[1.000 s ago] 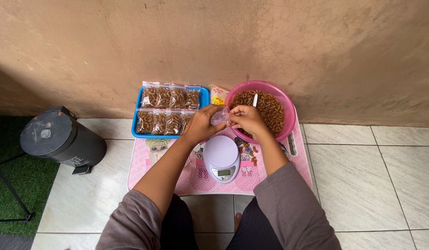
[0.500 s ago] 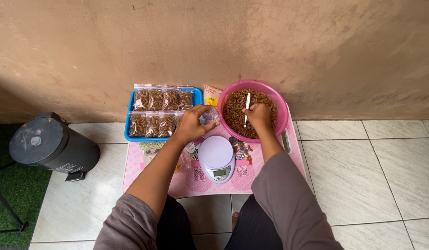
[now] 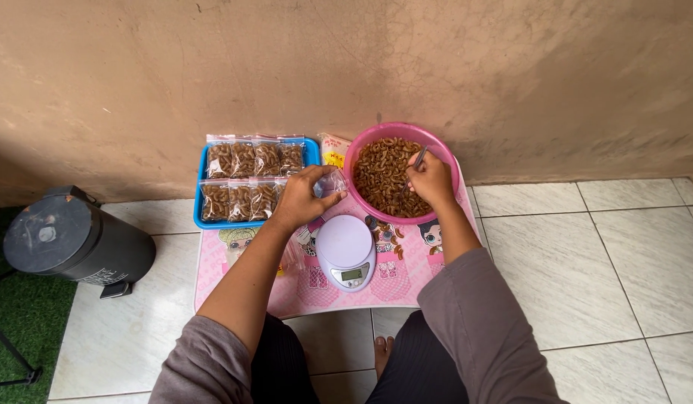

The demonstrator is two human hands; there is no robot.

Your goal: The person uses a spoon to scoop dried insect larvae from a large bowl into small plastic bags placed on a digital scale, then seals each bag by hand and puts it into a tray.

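A pink bowl [image 3: 445,152] full of brown curled snacks [image 3: 380,172] stands at the back right of a low pink table [image 3: 406,288]. My right hand [image 3: 430,179] is over the bowl, gripping a spoon [image 3: 419,157] that dips into the snacks. Left of the bowl, my left hand [image 3: 305,196] holds a small clear plastic bag [image 3: 332,182]. A white digital kitchen scale [image 3: 345,251] sits on the table in front of both hands.
A blue tray [image 3: 200,196] at the table's back left holds several filled snack bags [image 3: 245,179]. A yellow packet [image 3: 333,150] lies between tray and bowl. A dark round bin [image 3: 69,241] stands on the tiled floor at left, beside green turf [image 3: 17,329]. A bare wall rises behind.
My right hand has moved from beside the left hand into the bowl with the spoon, lowering it into the snacks. The left hand keeps the bag beside the bowl.
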